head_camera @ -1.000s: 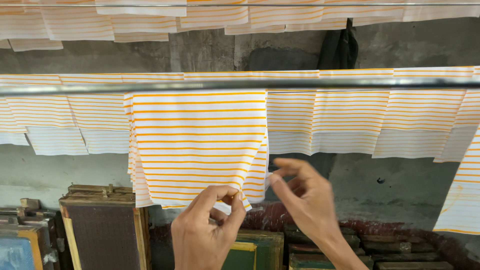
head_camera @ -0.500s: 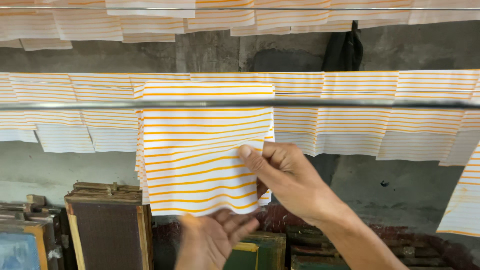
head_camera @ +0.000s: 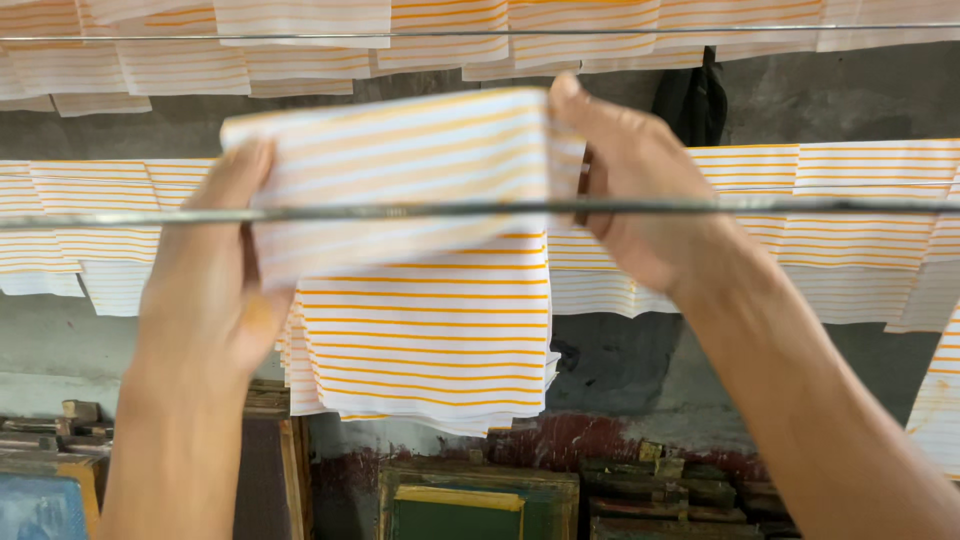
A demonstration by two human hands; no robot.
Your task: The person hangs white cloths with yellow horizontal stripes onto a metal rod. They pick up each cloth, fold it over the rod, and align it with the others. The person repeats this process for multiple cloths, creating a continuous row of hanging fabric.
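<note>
Both hands were up at the thin grey metal wire [head_camera: 420, 211], clamped on a folded stack of white fabric pieces with orange stripes [head_camera: 420, 260] draped over it. Left hand [head_camera: 215, 265] gripped the stack's left edge, right hand [head_camera: 640, 190] pinched its upper right corner, fingers closed on the cloth. More striped pieces [head_camera: 860, 210] hung beyond the right hand. Below the wrists sat a green wooden frame [head_camera: 478, 505].
</note>
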